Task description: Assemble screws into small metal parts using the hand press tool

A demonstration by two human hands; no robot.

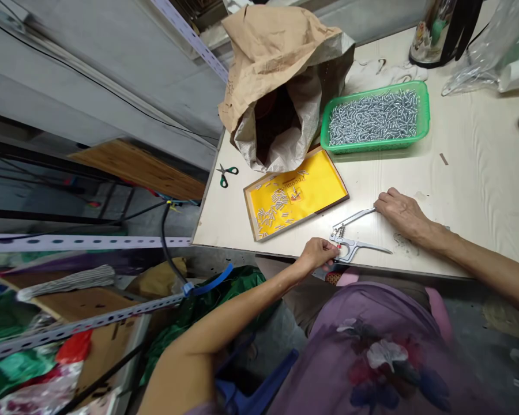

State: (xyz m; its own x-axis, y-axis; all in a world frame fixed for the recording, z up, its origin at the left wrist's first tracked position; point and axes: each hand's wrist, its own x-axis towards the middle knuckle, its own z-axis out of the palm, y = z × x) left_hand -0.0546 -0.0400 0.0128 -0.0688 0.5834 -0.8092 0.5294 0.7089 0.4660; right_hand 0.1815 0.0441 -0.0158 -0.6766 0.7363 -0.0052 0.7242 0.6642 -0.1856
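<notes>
Grey metal hand pliers (350,246) with a coil spring between their arms lie near the table's front edge, handles spread apart. My right hand (404,214) is closed around the end of the upper handle. At the jaw end, beside a small red spot, my left hand (318,253) is closed in a pinch; its fingers hide whatever is between them. Just beyond is a shallow tray with a yellow bottom (322,178), holding a scatter of small silvery metal pieces (279,199). Farther back, a green plastic basket (424,115) is full of small ridged metal pieces (374,120).
A large open brown paper sack (281,40) stands behind the tray, its mouth overhanging it. Small dark-handled scissors (227,175) lie near the table's left edge. A glass kettle (441,34) and clear plastic bags (484,63) are at the back right.
</notes>
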